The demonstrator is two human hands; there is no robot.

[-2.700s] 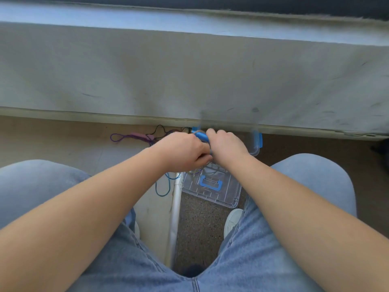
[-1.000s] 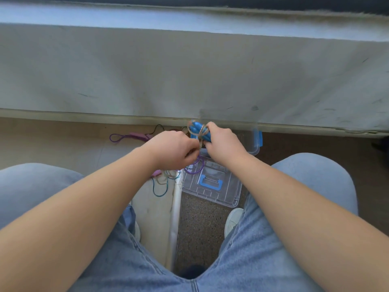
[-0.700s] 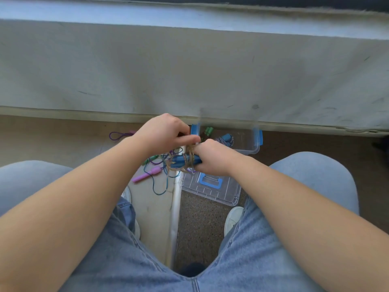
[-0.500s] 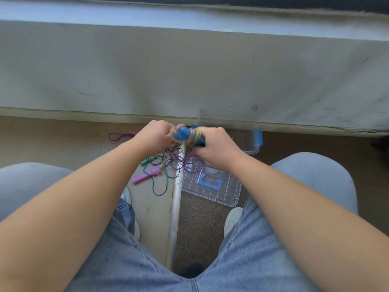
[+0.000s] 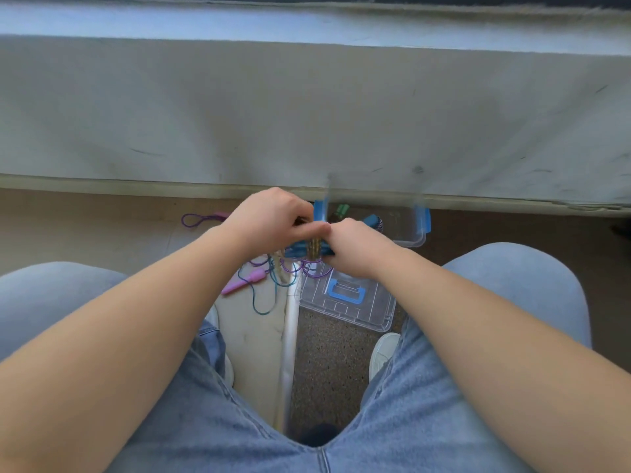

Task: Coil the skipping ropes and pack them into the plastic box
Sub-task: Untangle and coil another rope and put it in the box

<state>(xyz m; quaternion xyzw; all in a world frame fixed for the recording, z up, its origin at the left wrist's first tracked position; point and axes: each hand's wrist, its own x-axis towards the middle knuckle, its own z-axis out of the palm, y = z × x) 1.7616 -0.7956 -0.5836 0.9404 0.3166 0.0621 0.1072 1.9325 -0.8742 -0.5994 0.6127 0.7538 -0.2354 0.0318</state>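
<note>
Grips blue handles (image 5: pixel 296 249) in right hand (image 5: pixel 355 247), pinching cord (image 5: pixel 314 248) wound round them with left hand (image 5: pixel 269 216), above clear lid (image 5: pixel 348 297). Sits facing open box (image 5: pixel 415 238), with pink handle (image 5: pixel 244 281) and loose ropes (image 5: pixel 263 310) on floor.

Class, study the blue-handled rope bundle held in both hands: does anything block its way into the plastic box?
Nothing visible does. The blue-handled bundle, gripped by the left hand and right hand, is just short of the open plastic box. Its lid lies on the floor nearer the person; a green handle already lies inside.
</note>
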